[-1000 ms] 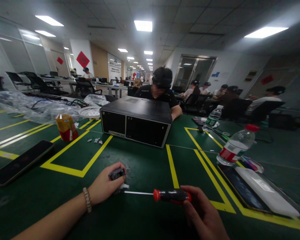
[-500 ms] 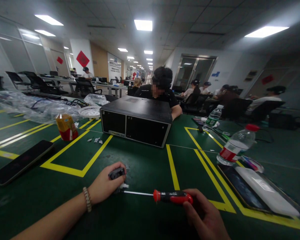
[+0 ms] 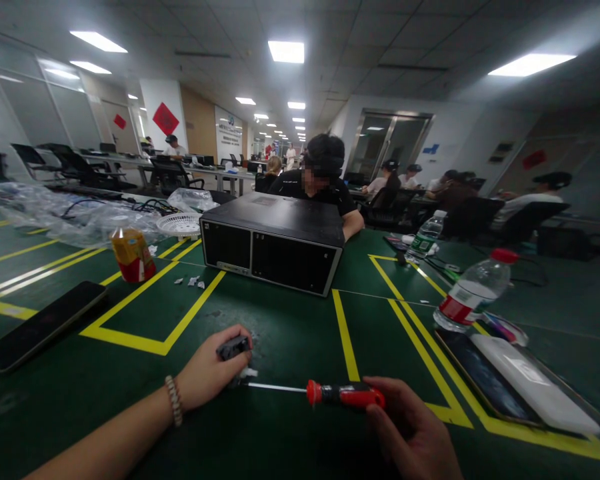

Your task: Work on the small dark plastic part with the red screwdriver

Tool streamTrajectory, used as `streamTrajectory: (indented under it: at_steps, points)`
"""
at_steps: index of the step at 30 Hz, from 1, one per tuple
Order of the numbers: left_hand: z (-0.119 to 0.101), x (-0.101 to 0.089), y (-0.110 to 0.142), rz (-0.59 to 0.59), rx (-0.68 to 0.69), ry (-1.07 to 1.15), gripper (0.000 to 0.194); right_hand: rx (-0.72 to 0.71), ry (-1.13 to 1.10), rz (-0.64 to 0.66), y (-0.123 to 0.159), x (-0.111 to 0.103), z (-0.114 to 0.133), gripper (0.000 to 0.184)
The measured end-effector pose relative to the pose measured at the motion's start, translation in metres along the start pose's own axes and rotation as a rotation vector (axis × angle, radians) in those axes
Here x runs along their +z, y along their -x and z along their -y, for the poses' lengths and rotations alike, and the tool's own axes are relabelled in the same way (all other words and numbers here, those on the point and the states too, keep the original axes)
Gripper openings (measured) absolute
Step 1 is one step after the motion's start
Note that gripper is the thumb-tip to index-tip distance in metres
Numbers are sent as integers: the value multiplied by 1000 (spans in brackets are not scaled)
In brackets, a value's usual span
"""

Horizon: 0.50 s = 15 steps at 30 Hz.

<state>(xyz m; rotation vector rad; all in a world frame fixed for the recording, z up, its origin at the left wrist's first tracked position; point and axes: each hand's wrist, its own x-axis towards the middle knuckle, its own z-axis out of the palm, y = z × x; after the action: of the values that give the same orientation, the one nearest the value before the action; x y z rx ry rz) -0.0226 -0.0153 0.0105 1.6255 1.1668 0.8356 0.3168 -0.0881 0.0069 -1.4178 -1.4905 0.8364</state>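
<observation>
My left hand (image 3: 207, 370) is closed around a small dark part (image 3: 234, 347) that rests on the green table (image 3: 290, 333), with a white scrap beside it. My right hand (image 3: 411, 433) grips the red-and-black handle of a screwdriver (image 3: 344, 395). Its thin shaft lies level and points left, with the tip meeting the small part at my left fingers. A beaded bracelet sits on my left wrist.
A black computer case (image 3: 273, 243) stands behind my hands, with a seated person behind it. A phone (image 3: 40, 327) and a red-yellow carton (image 3: 133, 253) lie left. A water bottle (image 3: 473, 290), a tablet and a white case lie right. Yellow tape lines cross the table.
My right hand has shifted slightly on the screwdriver handle, showing more of its red part. The left hand and the small part have stayed in place.
</observation>
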Motion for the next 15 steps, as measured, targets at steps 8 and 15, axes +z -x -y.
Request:
streamTrajectory:
  at_steps: [8, 15]
  points:
    - [4, 1, -1, -9, 16, -2, 12, 73, 17, -1, -2, 1, 1, 49]
    - [2, 0, 0, 10, 8, -16, 15, 35, 34, -3, -3, 2, 3, 49]
